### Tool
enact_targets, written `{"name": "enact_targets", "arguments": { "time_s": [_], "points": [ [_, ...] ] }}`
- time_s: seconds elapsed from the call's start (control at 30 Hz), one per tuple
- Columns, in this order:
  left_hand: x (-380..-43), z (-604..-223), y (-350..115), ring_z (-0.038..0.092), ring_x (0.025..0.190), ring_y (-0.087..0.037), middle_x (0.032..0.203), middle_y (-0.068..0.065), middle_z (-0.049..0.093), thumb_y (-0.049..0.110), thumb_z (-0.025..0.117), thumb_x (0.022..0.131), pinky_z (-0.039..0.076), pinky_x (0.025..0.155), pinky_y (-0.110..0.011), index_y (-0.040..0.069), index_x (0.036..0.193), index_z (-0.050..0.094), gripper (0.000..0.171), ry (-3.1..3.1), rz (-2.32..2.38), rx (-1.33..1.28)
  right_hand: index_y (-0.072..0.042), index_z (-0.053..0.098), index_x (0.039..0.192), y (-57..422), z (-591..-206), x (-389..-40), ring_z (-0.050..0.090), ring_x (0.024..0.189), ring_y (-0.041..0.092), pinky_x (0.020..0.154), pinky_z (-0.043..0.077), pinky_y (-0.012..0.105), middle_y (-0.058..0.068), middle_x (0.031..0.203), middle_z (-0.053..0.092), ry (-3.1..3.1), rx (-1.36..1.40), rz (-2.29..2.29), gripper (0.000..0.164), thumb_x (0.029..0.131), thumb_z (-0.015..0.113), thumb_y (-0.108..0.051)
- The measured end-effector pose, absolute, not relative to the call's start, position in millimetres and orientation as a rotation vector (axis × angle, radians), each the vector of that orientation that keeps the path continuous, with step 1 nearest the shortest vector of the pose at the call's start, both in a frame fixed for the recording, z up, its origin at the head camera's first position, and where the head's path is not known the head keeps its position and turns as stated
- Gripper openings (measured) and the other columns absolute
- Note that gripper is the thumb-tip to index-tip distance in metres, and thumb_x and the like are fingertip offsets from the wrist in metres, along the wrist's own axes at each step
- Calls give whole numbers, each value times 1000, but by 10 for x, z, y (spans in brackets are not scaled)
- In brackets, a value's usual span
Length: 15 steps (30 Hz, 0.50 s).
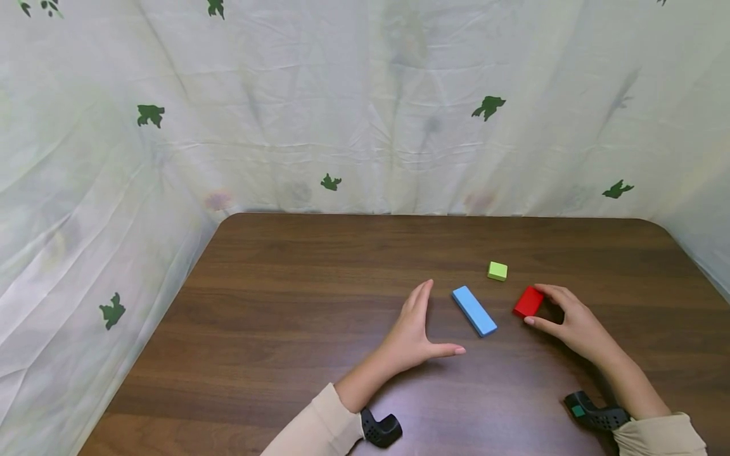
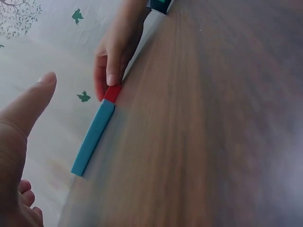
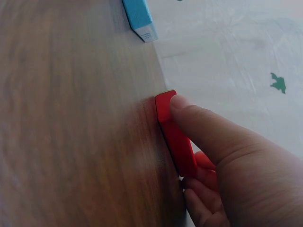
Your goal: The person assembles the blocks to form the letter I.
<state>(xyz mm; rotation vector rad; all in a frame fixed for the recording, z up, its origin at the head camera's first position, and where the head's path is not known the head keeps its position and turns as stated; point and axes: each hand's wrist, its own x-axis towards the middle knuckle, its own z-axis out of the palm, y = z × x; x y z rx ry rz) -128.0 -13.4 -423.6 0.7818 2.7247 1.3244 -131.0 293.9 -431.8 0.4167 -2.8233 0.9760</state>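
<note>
A red block (image 1: 528,301) lies on the brown table, pinched between the thumb and fingers of my right hand (image 1: 576,323). In the right wrist view the thumb presses one end of the red block (image 3: 177,142) and fingertips show at its other end. To the left of it lies a long blue block (image 1: 474,311), slanted on the table and apart from both hands. My left hand (image 1: 412,335) hovers left of the blue block, thumb and fingers spread wide with nothing between them. Behind the blue and red blocks sits a small light-green block (image 1: 497,271).
The wooden table (image 1: 274,304) has rounded far corners. A pale curtain (image 1: 365,114) with green leaf-like shapes hangs behind it and along the sides. Black devices are strapped at the left wrist (image 1: 383,430) and right wrist (image 1: 595,413).
</note>
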Motion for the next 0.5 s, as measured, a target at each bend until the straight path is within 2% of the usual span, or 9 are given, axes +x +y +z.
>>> {"name": "enact_targets", "arguments": {
  "time_s": [0.27, 0.5],
  "points": [
    [-1320, -4313, -38, 21, 130, -20, 144, -7, 21, 52, 76, 62, 27, 101, -39, 4, 143, 15, 112, 2741, 1252, 751, 5, 42, 125, 2941, -4319, -1314, 38, 110, 43, 81, 34, 60, 25, 121, 41, -2836, 412, 976, 65, 77, 72, -25],
    [-1342, -4344, 56, 24, 129, -22, 143, -9, 25, 54, 74, 62, 27, 101, -37, 3, 142, 18, 110, 2765, 1161, 723, 5, 42, 125, 2940, -4313, -1311, 38, 109, 43, 81, 34, 60, 25, 121, 41, -2837, 406, 970, 64, 77, 72, -25]
  ]
}}
